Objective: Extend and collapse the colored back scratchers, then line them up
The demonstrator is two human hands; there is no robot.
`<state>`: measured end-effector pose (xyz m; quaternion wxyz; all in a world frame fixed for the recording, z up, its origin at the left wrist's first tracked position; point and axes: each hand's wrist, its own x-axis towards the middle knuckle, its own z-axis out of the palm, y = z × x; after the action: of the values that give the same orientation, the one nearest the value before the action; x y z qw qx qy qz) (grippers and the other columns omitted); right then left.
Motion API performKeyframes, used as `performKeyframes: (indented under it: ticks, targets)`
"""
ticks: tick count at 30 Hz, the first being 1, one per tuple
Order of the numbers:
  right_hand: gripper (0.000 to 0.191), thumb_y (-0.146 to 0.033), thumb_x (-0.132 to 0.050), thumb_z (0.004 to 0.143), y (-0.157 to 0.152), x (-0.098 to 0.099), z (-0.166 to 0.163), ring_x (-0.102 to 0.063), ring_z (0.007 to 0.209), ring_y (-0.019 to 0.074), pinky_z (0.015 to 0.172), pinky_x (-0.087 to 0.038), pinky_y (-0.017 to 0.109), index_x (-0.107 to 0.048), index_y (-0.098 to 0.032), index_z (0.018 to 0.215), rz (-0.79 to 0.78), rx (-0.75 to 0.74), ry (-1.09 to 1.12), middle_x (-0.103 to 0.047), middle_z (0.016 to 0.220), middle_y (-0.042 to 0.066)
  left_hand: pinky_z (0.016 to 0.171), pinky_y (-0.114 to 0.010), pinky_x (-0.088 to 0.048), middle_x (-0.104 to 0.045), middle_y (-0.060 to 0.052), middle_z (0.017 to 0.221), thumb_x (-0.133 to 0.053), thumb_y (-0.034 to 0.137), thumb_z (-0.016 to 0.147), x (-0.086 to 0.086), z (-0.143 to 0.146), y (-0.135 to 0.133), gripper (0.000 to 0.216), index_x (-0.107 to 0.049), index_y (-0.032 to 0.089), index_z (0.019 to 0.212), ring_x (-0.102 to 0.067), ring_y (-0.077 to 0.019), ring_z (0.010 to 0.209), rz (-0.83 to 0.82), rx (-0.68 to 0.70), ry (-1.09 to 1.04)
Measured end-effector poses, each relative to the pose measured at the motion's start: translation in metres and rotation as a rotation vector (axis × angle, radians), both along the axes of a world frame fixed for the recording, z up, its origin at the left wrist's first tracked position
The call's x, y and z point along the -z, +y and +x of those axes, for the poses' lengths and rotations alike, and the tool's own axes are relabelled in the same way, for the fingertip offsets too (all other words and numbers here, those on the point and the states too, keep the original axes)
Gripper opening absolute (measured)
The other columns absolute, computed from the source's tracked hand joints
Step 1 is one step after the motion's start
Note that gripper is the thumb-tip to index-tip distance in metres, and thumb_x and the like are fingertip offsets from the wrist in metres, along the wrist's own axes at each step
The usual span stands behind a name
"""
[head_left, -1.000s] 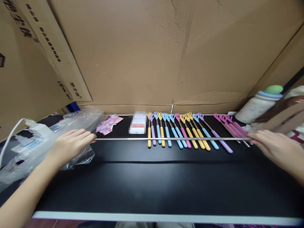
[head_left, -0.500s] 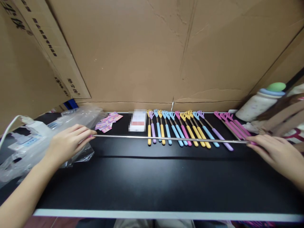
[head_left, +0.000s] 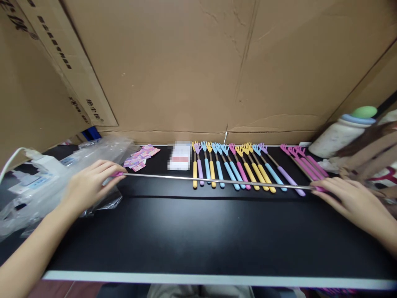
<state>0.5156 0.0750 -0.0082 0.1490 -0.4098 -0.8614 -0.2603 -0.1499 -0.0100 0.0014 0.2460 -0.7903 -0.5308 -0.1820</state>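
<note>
Stretched between my hands is a telescopic back scratcher (head_left: 180, 178), its thin metal rod drawn out long above the black table. My left hand (head_left: 96, 178) is closed on one pink end, and my right hand (head_left: 347, 192) is closed on the other pink end. The fingers hide most of both ends, so I cannot tell which is the claw. Behind the rod lies a row of back scratchers with yellow (head_left: 246, 165), blue (head_left: 231, 167) and purple (head_left: 290, 180) handles. Several pink back scratchers (head_left: 305, 162) lie close to my right hand.
Clear plastic bags (head_left: 102, 151) and a white power strip (head_left: 43, 169) lie at the left. Small pink-purple cards (head_left: 141, 157) and a blurred white card (head_left: 180, 156) are near the cardboard wall (head_left: 173, 74). At the right leans a white bottle (head_left: 338, 134) with a green top.
My right hand has shifted left and slightly down, and the visible rod between my hands is a little shorter. My left hand has barely moved.
</note>
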Motion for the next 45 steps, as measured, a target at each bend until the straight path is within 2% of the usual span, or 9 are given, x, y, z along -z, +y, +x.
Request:
performKeyframes:
  ticks: [5,12,24,29,34,38,41,45]
  targets:
    - [0.046,-0.058,-0.035,0.09,0.0,0.001,-0.002,-0.065,0.079,0.0225,0.069,-0.047,0.037,-0.066,-0.024,0.086,-0.062,0.008,0.017,-0.072,0.087,0.005,0.075,-0.03,-0.041,-0.067,-0.003,0.095,-0.042,0.047,0.092,0.005,-0.001,0.002,0.03,-0.061,0.023,0.091,-0.058,-0.022,0.091,-0.043,-0.006,-0.039]
    - [0.041,-0.053,-0.038,0.09,-0.001,0.0,0.002,-0.063,0.078,0.0225,0.064,-0.046,0.035,-0.066,-0.023,0.089,0.002,0.008,0.024,-0.07,0.086,0.006,0.075,-0.03,-0.041,-0.067,-0.002,0.095,-0.044,0.046,0.091,0.005,0.001,0.003,0.029,-0.062,0.024,0.091,-0.057,-0.0218,0.09,-0.012,0.028,-0.042]
    - [0.038,-0.051,-0.039,0.091,-0.003,-0.002,0.007,-0.061,0.077,0.024,0.065,-0.045,0.035,-0.062,-0.021,0.089,0.073,0.008,-0.006,-0.066,0.083,0.008,0.077,-0.031,-0.042,-0.066,-0.003,0.099,-0.043,0.043,0.091,0.003,0.0,0.001,0.027,-0.06,0.022,0.091,-0.057,-0.0226,0.093,-0.057,0.002,-0.051]
    - [0.035,-0.05,-0.043,0.089,-0.003,-0.005,0.01,-0.06,0.073,0.0224,0.064,-0.045,0.034,-0.061,-0.021,0.088,0.042,-0.014,0.024,-0.064,0.081,0.007,0.079,-0.032,-0.043,-0.065,-0.005,0.099,-0.043,0.046,0.09,0.002,-0.002,0.001,0.029,-0.062,0.023,0.09,-0.057,-0.0225,0.093,-0.056,0.009,-0.073]
    - [0.037,-0.053,-0.042,0.088,-0.005,-0.006,0.009,-0.06,0.072,0.0228,0.064,-0.046,0.035,-0.061,-0.022,0.088,0.055,0.022,0.058,-0.063,0.083,0.007,0.074,-0.031,-0.043,-0.059,-0.006,0.098,-0.041,0.052,0.089,0.004,-0.002,-0.001,0.038,-0.068,0.024,0.086,-0.056,-0.0218,0.087,-0.038,-0.078,-0.101]
    - [0.034,-0.054,-0.046,0.085,-0.004,-0.005,0.011,-0.063,0.074,0.0227,0.064,-0.047,0.035,-0.062,-0.024,0.089,-0.048,0.045,0.162,-0.066,0.085,0.005,0.068,-0.027,-0.042,-0.06,-0.003,0.09,-0.044,0.058,0.085,0.005,-0.003,-0.001,0.04,-0.067,0.026,0.091,-0.057,-0.0181,0.073,-0.138,-0.102,-0.272]
    - [0.032,-0.055,-0.053,0.08,-0.004,-0.005,0.015,-0.064,0.071,0.0237,0.064,-0.048,0.035,-0.062,-0.024,0.085,-0.123,0.068,0.271,-0.068,0.081,0.005,0.07,-0.026,-0.044,-0.066,-0.003,0.091,-0.055,0.061,0.077,0.006,-0.005,0.001,0.04,-0.064,0.024,0.091,-0.061,-0.0201,0.077,-0.213,-0.056,-0.45]
    - [0.031,-0.055,-0.054,0.078,-0.005,-0.005,0.019,-0.063,0.069,0.0247,0.066,-0.047,0.038,-0.061,-0.025,0.082,-0.056,0.123,0.394,-0.067,0.078,0.005,0.069,-0.029,-0.048,-0.066,-0.003,0.084,-0.066,0.062,0.065,0.006,-0.006,0.003,0.044,-0.06,0.022,0.085,-0.062,-0.0214,0.074,-0.197,-0.051,-0.654]
